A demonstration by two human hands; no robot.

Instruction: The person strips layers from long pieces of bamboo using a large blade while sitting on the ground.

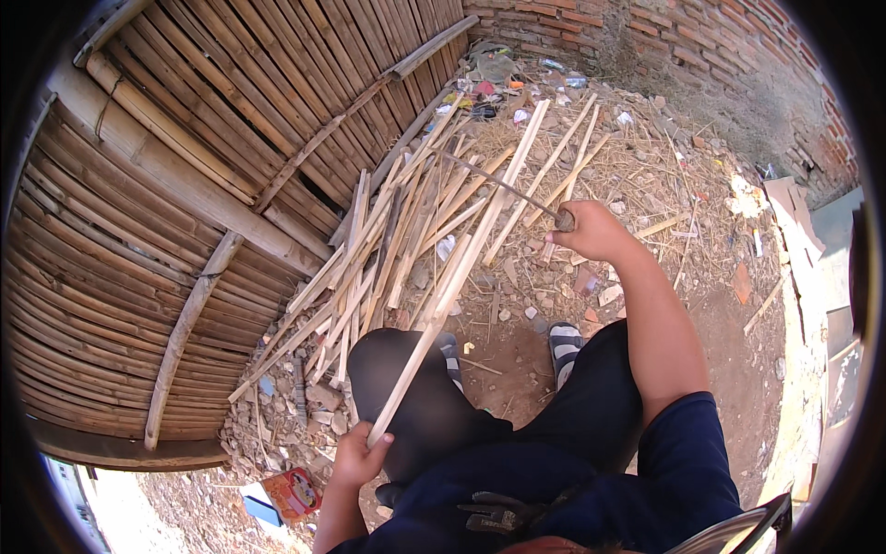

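Observation:
My left hand (360, 456) is closed round the near end of a long pale bamboo strip (441, 305). The strip slants away from me, past my left knee and over the heap. In my right hand (591, 233) is the handle of a long knife (517, 193) with a thin dark blade. That blade points to the far left and crosses the strip in this view; I cannot tell whether they touch. Several more pale strips (369, 268) lie in a loose pile left of centre, with a few others (563, 166) beyond the blade.
A bamboo-slat wall (305, 102) with poles rises on the left. Behind the heap stands a brick wall (688, 46). Rubble, straw and litter (683, 157) cover the ground. My striped footwear (565, 346) is on bare dirt. A red carton (293, 494) lies at lower left.

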